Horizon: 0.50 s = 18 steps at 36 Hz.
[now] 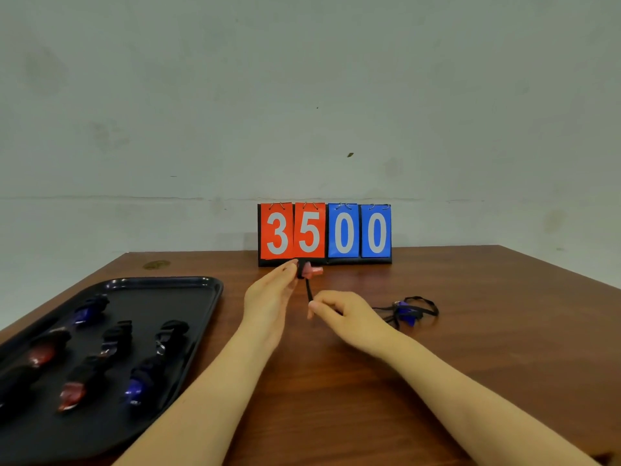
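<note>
A: Red whistle [314, 271] at twelve o'clock above the tabletop [470, 331], left hand [268, 297] pinching it: light, hard plastic

B: Right hand [342, 311] fingers pinch its limp cord [308, 290] at six o'clock; grip the body, keep tension

One head-worn wide-angle view, looking forward and slightly down across a wooden table [487, 348], facing a pale wall [302, 95] at 12 o'clock, scoreboard [324, 232] at centre, black tray [161, 280] close at 8 o'clock, left hand [268, 297] and right hand [342, 314] near, just below centre.
</note>
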### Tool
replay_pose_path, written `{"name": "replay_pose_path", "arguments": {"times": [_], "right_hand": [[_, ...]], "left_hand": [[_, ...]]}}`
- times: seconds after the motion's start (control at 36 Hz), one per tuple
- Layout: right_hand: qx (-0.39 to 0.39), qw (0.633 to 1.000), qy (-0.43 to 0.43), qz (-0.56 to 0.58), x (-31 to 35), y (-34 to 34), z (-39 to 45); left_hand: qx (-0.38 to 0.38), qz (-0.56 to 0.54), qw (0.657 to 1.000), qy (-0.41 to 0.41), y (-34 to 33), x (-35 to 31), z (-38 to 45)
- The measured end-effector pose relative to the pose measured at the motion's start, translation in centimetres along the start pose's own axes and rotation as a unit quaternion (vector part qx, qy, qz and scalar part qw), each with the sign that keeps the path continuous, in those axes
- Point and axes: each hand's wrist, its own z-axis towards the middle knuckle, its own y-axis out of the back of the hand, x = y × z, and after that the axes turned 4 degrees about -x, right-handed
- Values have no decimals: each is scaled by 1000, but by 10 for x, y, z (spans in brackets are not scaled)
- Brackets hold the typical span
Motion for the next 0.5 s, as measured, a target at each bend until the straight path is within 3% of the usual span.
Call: {"name": "replay_pose_path", "arguments": {"times": [0.08,0.19,0.39,0.5], "right_hand": [[5,999,30,-39,1,-4,1],[16,997,49,-65,5,-3,1],[24,994,70,-82,9,0,-1],[-4,996,71,-55,8,-1,-1]], "left_hand": [[-58,121,990,-53,2,5,3],[-98,186,972,-105,1,8,4],[-66,287,941,-165,1,11,2],[-23,368,907,-206,4,10,2]]}}
